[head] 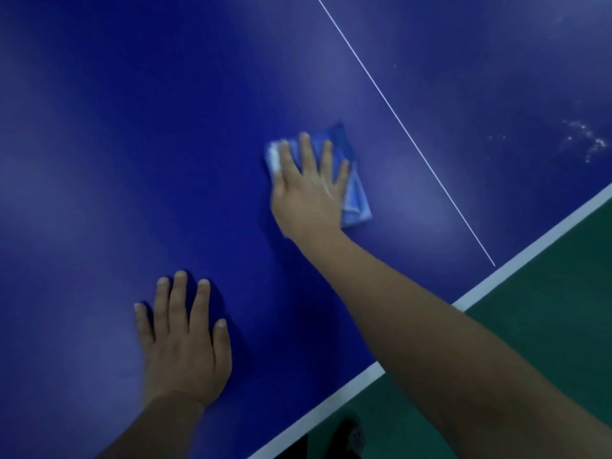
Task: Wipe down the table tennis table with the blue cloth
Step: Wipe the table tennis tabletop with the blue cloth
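Head view: right hand (309, 190), fingers straight, presses folded blue cloth (356, 197), long axis running away from the table edge (374, 372).

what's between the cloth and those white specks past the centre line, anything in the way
Nothing visible. The right hand presses flat on the blue cloth left of the thin white line; the white specks lie beyond that line on bare table. The left hand rests on the table nearer the person, off that path.
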The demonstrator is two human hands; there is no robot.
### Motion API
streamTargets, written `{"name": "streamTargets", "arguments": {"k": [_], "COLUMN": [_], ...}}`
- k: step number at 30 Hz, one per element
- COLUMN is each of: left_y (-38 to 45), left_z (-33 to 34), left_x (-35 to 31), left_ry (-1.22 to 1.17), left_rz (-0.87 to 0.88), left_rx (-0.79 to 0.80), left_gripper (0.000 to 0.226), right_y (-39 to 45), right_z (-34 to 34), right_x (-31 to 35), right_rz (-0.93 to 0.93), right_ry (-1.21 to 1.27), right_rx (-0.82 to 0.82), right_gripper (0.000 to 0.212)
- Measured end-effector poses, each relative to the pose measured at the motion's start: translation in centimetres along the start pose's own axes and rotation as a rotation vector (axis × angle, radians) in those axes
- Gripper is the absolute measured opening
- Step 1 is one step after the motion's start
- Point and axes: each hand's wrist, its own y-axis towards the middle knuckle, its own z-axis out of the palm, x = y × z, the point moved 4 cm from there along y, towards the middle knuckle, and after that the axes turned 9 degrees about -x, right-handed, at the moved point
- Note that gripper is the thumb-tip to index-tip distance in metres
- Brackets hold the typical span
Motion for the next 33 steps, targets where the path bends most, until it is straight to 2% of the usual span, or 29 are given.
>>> {"name": "streamTargets", "arguments": {"k": [3,5,8,11,14,15,17,20,22,23,24,26,29,31,33], "left_y": [-0.2,0.0,0.0,-0.1,-0.1,-0.1,0.1,0.1,0.1,0.2,0.2,0.2,0.1,0.1,0.1], "left_z": [0.0,-0.1,-0.2,-0.1,-0.1,-0.2,-0.5,-0.6,-0.6,-0.7,-0.7,-0.8,-1.2,-1.4,-1.6], "left_x": [0.1,-0.3,0.0,0.0,-0.1,-0.1,-0.2,-0.4,-0.4,-0.4,-0.4,-0.5,-0.8,-0.8,-0.9], "left_ry": [0.004,0.005,-0.01,-0.008,-0.016,-0.017,-0.026,-0.034,-0.04,-0.047,-0.05,-0.061,-0.078,-0.09,-0.093], "left_rz": [-0.003,0.005,0.002,0.009,-0.001,0.001,-0.001,-0.006,-0.01,-0.013,-0.017,-0.023,-0.027,-0.029,-0.038], "left_rx": [-0.025,-0.023,-0.001,-0.003,0.017,0.024,0.027,0.029,0.033,0.031,0.033,0.043,0.036,0.044,0.042], "left_gripper": [0.064,0.064,0.064,0.064,0.064,0.064,0.063,0.063,0.064,0.064,0.065,0.065,0.066,0.068,0.069], "right_y": [5.7,8.2,7.1,1.4,-1.8,-1.8,-1.5,-4.2,-7.4,-8.1,-8.5,-8.6,-7.5,-6.8,-7.2], "right_z": [0.9,0.4,-2.2,-5.3,-5.9,-5.5,-4.2,-1.5,-1.2,-1.7,-2.5,-4.8,-7.6,-7.6,-6.3], "right_x": [3.6,1.3,-8.9,-19.2,-21.9,-20.6,-15.3,-5.7,-5.1,-7.3,-10.6,-18.5,-26.6,-26.1,-22.1], "right_rz": [-0.058,0.004,0.269,0.574,0.806,0.812,0.644,0.101,-0.154,-0.173,-0.114,0.123,0.506,0.604,0.498], "right_ry": [0.027,-0.027,-0.151,-0.133,-0.065,-0.078,-0.118,-0.116,-0.078,-0.088,-0.118,-0.219,-0.169,-0.122,-0.146], "right_rx": [0.05,0.042,-0.021,-0.04,-0.064,-0.091,-0.138,-0.067,0.01,0.028,0.038,0.032,0.059,0.009,-0.006], "right_gripper": [0.053,0.054,0.059,0.057,0.056,0.056,0.057,0.057,0.052,0.051,0.053,0.056,0.055,0.054,0.055]}}
